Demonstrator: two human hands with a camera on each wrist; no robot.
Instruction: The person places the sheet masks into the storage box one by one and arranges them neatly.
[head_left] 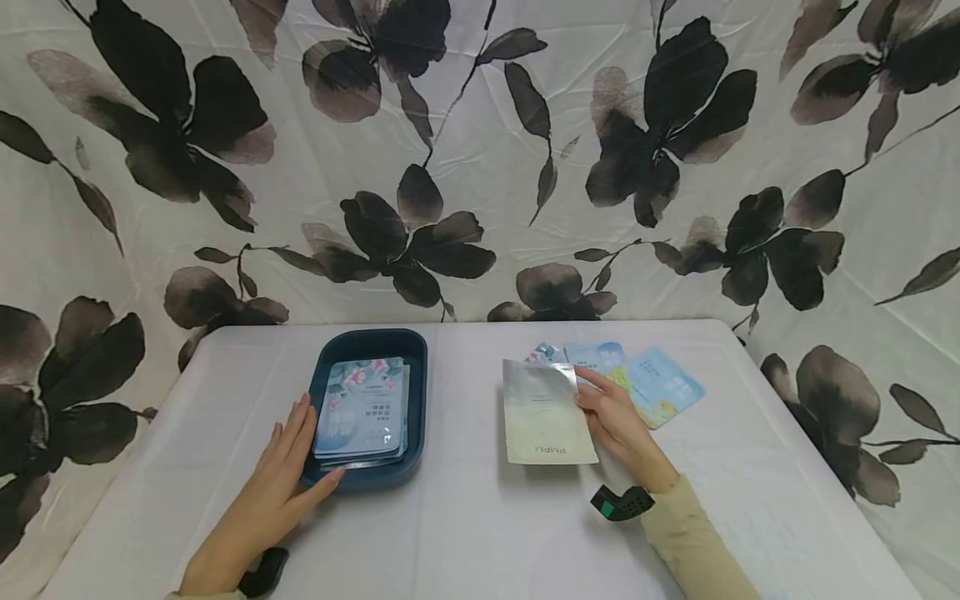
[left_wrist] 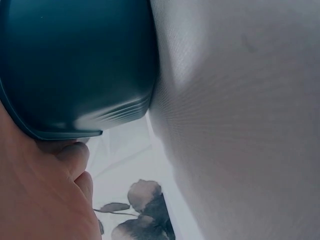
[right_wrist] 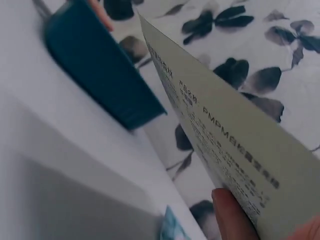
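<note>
My right hand pinches a pale green and silver sheet mask packet by its right edge, above the table. The letters PMPM stand upside down near its lower edge. Small print covers the face of the mask packet seen in the right wrist view. Fairly straight fingers of my left hand lie along the left rim of a dark teal tray, with the thumb at its near left corner. Inside the tray sits a stack of blue floral packets.
Behind and beside my right hand, several packets lie on the white table, among them a light blue one with yellow at its lower edge. A floral curtain hangs behind the table's far edge.
</note>
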